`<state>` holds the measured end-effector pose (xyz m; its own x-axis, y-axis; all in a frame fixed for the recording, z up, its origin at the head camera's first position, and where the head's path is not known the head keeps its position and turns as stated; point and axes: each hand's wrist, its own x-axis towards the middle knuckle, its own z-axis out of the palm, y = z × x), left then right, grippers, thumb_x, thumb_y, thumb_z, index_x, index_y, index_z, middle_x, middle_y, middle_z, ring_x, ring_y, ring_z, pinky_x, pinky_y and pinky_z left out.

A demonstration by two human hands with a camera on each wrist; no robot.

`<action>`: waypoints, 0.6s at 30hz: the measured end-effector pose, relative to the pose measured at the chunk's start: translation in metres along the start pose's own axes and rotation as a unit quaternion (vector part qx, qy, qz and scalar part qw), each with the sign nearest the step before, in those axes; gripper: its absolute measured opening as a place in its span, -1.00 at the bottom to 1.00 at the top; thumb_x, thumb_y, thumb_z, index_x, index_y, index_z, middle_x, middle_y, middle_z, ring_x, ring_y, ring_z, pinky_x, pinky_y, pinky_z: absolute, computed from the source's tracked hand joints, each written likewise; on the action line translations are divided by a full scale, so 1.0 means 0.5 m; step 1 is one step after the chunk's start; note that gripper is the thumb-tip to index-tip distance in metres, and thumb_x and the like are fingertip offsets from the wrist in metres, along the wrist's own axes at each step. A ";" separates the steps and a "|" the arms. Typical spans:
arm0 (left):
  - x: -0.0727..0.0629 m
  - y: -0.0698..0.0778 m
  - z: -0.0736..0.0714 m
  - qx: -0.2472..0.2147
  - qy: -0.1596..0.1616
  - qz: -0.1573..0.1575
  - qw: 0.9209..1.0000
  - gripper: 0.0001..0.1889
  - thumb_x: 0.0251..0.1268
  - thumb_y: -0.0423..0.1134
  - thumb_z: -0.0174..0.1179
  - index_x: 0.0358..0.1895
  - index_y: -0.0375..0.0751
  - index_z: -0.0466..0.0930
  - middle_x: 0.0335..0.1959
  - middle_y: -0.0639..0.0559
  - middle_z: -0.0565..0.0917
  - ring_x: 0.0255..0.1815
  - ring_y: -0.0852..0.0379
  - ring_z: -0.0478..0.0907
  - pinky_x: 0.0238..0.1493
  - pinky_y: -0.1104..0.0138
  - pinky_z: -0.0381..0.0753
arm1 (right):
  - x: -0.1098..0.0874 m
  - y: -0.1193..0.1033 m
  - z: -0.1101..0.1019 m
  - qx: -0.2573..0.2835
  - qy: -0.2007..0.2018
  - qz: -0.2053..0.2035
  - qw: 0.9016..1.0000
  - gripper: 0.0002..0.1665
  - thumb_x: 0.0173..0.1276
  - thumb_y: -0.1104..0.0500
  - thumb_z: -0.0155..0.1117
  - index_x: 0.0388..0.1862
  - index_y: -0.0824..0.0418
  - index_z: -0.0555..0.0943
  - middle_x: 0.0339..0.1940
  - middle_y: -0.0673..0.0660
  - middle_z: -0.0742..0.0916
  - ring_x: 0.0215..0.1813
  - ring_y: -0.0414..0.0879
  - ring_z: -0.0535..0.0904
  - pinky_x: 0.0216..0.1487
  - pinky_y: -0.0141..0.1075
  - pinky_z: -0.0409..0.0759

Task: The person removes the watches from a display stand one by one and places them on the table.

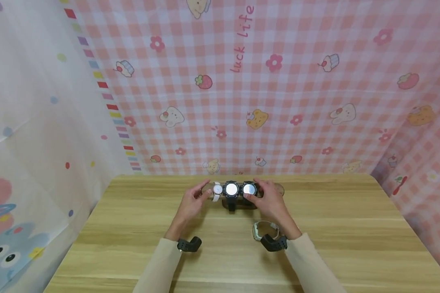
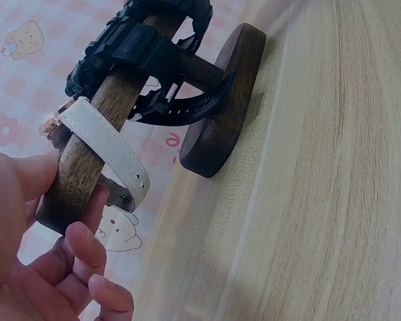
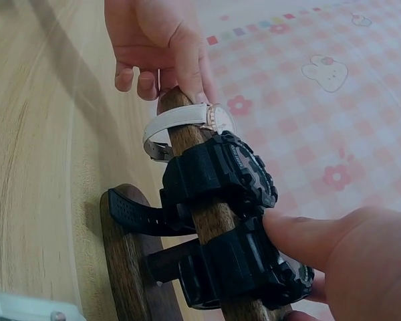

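Observation:
A dark wooden T-shaped watch stand (image 2: 217,130) stands near the table's back edge. Its crossbar carries a white-strapped watch (image 1: 217,189) at the left, then a bulky black watch (image 1: 231,189) with its strap end hanging down, then another black watch (image 1: 249,189). My left hand (image 1: 190,204) grips the bar's left end between thumb and fingers, beside the white strap. My right hand (image 1: 273,202) pinches the right-hand black watch, thumb on its front side; its other fingers are partly hidden behind the watch and bar.
A pale watch (image 1: 256,231) lies on the wooden table (image 1: 220,264) near my right wrist, its band looped. Behind the table hangs a pink checked cloth (image 1: 220,101); a white patterned cloth (image 1: 40,122) hangs at the left.

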<state>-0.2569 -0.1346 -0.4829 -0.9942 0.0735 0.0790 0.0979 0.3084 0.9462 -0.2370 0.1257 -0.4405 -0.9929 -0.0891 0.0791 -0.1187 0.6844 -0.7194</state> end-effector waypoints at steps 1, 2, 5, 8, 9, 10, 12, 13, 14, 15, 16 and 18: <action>0.000 0.000 0.000 -0.001 0.000 0.001 1.000 -0.53 0.44 -0.17 0.19 0.38 0.00 0.47 -0.49 0.06 0.35 -0.48 0.16 0.32 -0.54 0.44 0.32 | -0.001 0.000 0.000 -0.001 0.000 -0.001 1.000 -0.17 0.29 -0.04 0.43 0.45 0.23 0.38 -0.16 0.18 0.49 -0.19 0.00 0.35 -0.24 -0.24 0.32; 0.000 -0.001 0.000 0.000 0.000 0.003 1.000 -0.53 0.43 -0.17 0.19 0.38 -0.01 0.47 -0.49 0.06 0.35 -0.48 0.16 0.33 -0.54 0.44 0.33 | -0.001 -0.001 0.001 -0.001 0.000 -0.002 1.000 -0.19 0.29 -0.04 0.42 0.44 0.22 0.40 -0.16 0.18 0.49 -0.19 0.00 0.35 -0.24 -0.24 0.31; -0.001 -0.003 -0.001 -0.002 -0.001 0.005 1.000 -0.52 0.43 -0.18 0.19 0.38 -0.03 0.46 -0.47 0.07 0.40 -0.49 0.16 0.33 -0.54 0.43 0.34 | -0.002 0.000 0.001 -0.003 0.003 -0.004 1.000 -0.21 0.29 -0.04 0.42 0.42 0.22 0.43 -0.13 0.19 0.51 -0.18 0.00 0.35 -0.22 -0.23 0.32; -0.004 -0.002 -0.001 -0.001 -0.001 0.003 1.000 -0.52 0.43 -0.19 0.19 0.39 -0.04 0.45 -0.46 0.06 0.39 -0.49 0.16 0.33 -0.53 0.43 0.34 | -0.002 0.001 0.003 -0.005 0.006 -0.006 1.000 -0.22 0.28 -0.04 0.43 0.41 0.23 0.44 -0.12 0.21 0.52 -0.17 0.01 0.36 -0.20 -0.23 0.33; -0.005 -0.001 -0.001 0.000 -0.001 0.002 1.000 -0.52 0.43 -0.20 0.19 0.39 -0.03 0.45 -0.47 0.06 0.39 -0.49 0.16 0.33 -0.53 0.43 0.35 | -0.001 0.001 0.003 -0.006 0.008 -0.008 1.000 -0.22 0.28 -0.03 0.43 0.40 0.24 0.44 -0.11 0.21 0.53 -0.17 0.01 0.37 -0.19 -0.23 0.34; -0.005 -0.001 -0.001 0.000 0.001 0.002 1.000 -0.52 0.43 -0.20 0.19 0.39 -0.04 0.46 -0.47 0.06 0.40 -0.49 0.16 0.33 -0.53 0.43 0.35 | -0.001 0.002 0.004 -0.006 0.009 -0.009 1.000 -0.22 0.28 -0.02 0.43 0.40 0.25 0.44 -0.10 0.22 0.53 -0.16 0.01 0.37 -0.18 -0.22 0.35; -0.004 0.000 -0.001 0.001 0.002 0.003 1.000 -0.53 0.44 -0.20 0.19 0.38 -0.05 0.46 -0.51 0.05 0.36 -0.49 0.15 0.34 -0.52 0.43 0.35 | -0.001 0.001 0.004 -0.005 0.013 -0.009 1.000 -0.23 0.28 0.00 0.43 0.40 0.26 0.44 -0.07 0.24 0.54 -0.14 0.03 0.39 -0.14 -0.18 0.38; -0.004 0.001 -0.001 0.000 0.002 0.004 1.000 -0.53 0.44 -0.20 0.19 0.38 -0.05 0.46 -0.50 0.05 0.37 -0.49 0.15 0.34 -0.52 0.43 0.35 | -0.001 0.001 0.004 -0.006 0.015 -0.009 1.000 -0.23 0.28 0.01 0.43 0.40 0.27 0.44 -0.05 0.26 0.55 -0.11 0.04 0.41 -0.11 -0.16 0.41; -0.003 0.001 -0.001 -0.001 0.002 0.004 1.000 -0.53 0.43 -0.19 0.19 0.38 -0.04 0.47 -0.51 0.06 0.37 -0.49 0.15 0.34 -0.52 0.43 0.35 | -0.001 0.001 0.004 -0.006 0.017 -0.009 1.000 -0.23 0.28 0.02 0.44 0.39 0.28 0.44 -0.02 0.27 0.55 -0.09 0.05 0.42 -0.07 -0.13 0.43; -0.003 0.001 -0.001 -0.001 0.002 0.004 1.000 -0.53 0.43 -0.19 0.19 0.37 -0.04 0.47 -0.51 0.06 0.36 -0.50 0.15 0.34 -0.52 0.43 0.35 | -0.001 0.000 0.004 -0.006 0.019 -0.008 1.000 -0.23 0.29 0.02 0.43 0.39 0.29 0.43 0.01 0.29 0.56 -0.06 0.06 0.44 -0.04 -0.09 0.45; -0.002 0.001 -0.001 -0.002 0.002 0.004 1.000 -0.53 0.43 -0.19 0.19 0.37 -0.05 0.48 -0.51 0.06 0.36 -0.50 0.15 0.34 -0.52 0.43 0.35 | -0.001 0.001 0.003 -0.006 0.019 -0.007 1.000 -0.23 0.29 0.03 0.43 0.39 0.30 0.43 0.04 0.31 0.55 -0.02 0.08 0.45 0.00 -0.06 0.46; -0.002 0.002 -0.001 -0.004 0.001 0.002 1.000 -0.54 0.43 -0.20 0.20 0.37 -0.03 0.48 -0.51 0.06 0.36 -0.50 0.15 0.33 -0.52 0.43 0.35 | -0.001 0.001 0.003 -0.003 0.019 -0.005 1.000 -0.23 0.30 0.04 0.42 0.40 0.32 0.42 0.08 0.33 0.55 0.04 0.12 0.46 0.07 0.00 0.47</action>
<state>-0.2558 -0.1346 -0.4818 -0.9937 0.0737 0.0839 0.1023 0.2997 0.9485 -0.2365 0.1252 -0.4420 -0.9914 -0.0680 0.1120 -0.1279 0.6886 -0.7138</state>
